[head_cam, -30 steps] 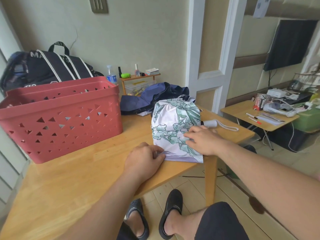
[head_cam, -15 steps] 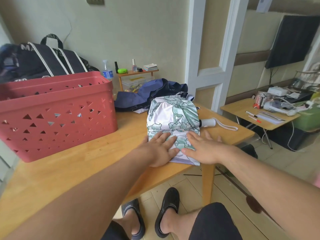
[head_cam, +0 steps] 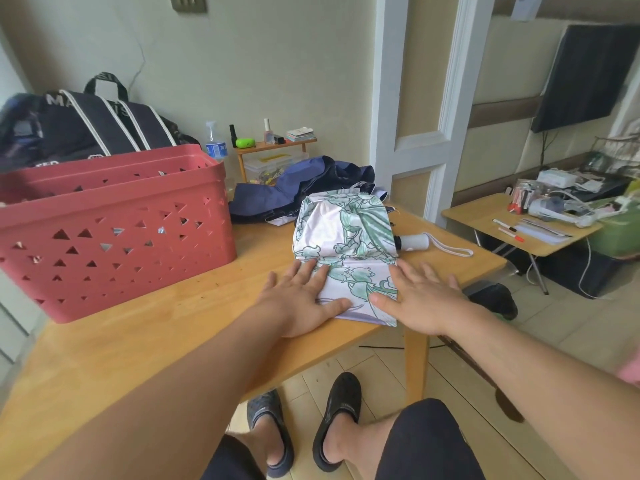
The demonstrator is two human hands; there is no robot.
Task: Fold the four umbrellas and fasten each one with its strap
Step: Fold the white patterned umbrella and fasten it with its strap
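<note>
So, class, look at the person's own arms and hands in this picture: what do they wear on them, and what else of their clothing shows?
Both forearms are bare to the edge of the picture; no sleeve shows. The left hand and right hand wear no gloves, and no ring, watch or band is visible. Lower down, the person wears dark shorts and dark perforated slip-on sandals.

The big dark bag (head_cam: 86,129) behind the red basket (head_cam: 114,230) has white letters. Near its top you can read "MA", and lower down "TED". The rest is hidden.
</note>
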